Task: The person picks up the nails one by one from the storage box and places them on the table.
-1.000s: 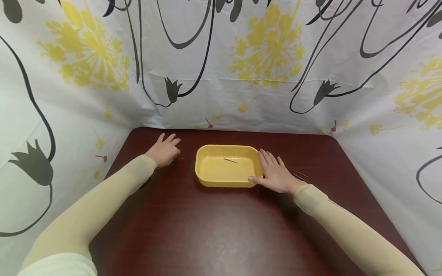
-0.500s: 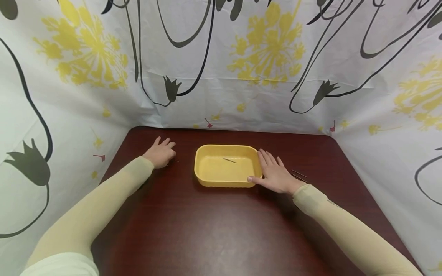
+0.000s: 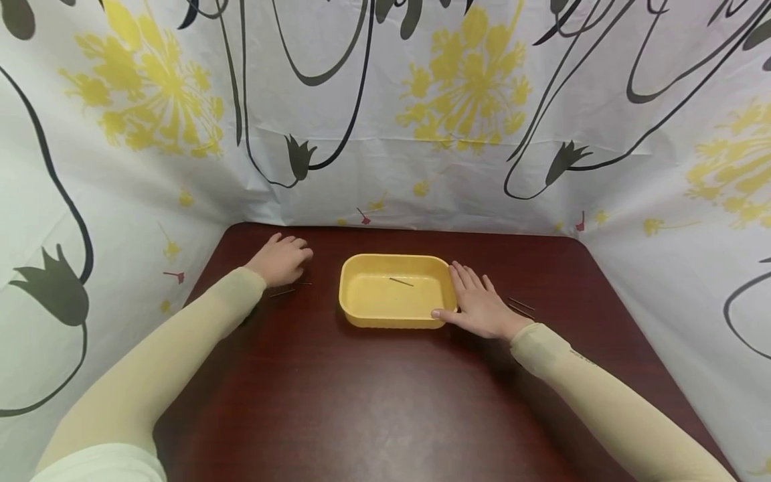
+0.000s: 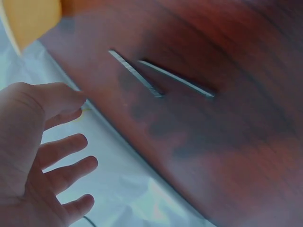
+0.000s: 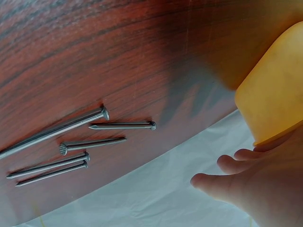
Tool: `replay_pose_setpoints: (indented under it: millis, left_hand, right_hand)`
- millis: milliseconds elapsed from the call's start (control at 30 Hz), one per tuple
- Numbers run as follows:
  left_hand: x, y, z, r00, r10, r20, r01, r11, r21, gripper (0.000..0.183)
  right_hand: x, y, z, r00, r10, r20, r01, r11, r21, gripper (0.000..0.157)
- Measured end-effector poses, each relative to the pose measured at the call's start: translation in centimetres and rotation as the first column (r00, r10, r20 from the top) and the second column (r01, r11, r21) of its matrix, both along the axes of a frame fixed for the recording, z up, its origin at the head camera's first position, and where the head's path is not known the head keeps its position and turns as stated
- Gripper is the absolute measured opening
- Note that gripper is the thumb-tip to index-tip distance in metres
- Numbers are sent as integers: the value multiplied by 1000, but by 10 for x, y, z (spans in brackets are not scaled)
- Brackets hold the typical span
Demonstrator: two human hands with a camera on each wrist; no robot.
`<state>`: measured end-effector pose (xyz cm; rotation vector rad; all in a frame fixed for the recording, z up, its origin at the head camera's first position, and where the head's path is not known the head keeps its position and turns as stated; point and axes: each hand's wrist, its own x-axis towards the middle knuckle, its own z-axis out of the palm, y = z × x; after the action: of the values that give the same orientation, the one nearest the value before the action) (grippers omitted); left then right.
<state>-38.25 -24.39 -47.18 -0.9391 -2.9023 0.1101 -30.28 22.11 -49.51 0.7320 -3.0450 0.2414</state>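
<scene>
My left hand [image 3: 280, 260] hovers over the far left of the table with its fingers loosely bent and nothing visible in them. Two nails [image 4: 177, 79] lie on the tabletop below it, close together and angled apart in the left wrist view. My right hand [image 3: 478, 304] rests on the right end of a yellow plastic tray [image 3: 394, 323]. Its fingers are straight along the end wall, and its thumb lies on the front right corner of the rim. Inside the tray lies a single nail [image 3: 401, 282].
Several nails of differing lengths [image 5: 121, 126] lie on the dark red wooden table [image 3: 385, 402] to the right of my right hand. A white patterned cloth [image 3: 385, 167] rises behind the table's far edge and along both sides.
My left hand dips slightly toward me, then moves back up, and its fingers draw closer together. The nails under it show more clearly now. My right hand and the tray stay put.
</scene>
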Motion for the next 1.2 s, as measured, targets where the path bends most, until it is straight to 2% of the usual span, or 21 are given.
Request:
replay_pose_setpoints:
  millis: [233, 400, 567, 733, 933, 1200]
  left_hand:
    - [2, 26, 28, 999, -12, -35, 15, 997, 78, 31]
    - [10, 50, 53, 1000, -12, -10, 14, 993, 120, 34]
    - [17, 77, 67, 998, -53, -18, 55, 987, 148, 34]
    - [22, 105, 71, 994, -112, -9, 112, 978, 177, 32]
    - [26, 139, 65, 986, -165, 29, 158, 972, 173, 24]
    - [23, 184, 53, 975, -217, 55, 213, 975, 70, 21]
  right_hand:
    - [2, 0, 0, 1000, -6, 14, 6, 1000, -3, 117]
    - [2, 0, -1, 1000, -10, 21, 10, 1000, 5, 116]
    - [2, 1, -2, 1000, -8, 19, 8, 1000, 2, 116]
    - [1, 2, 0, 1000, -6, 10, 6, 1000, 2, 115]
    - [1, 1, 0, 1000, -5, 19, 5, 1000, -3, 116]
    - [1, 1, 1, 1000, -8, 11, 8, 1000, -1, 116]
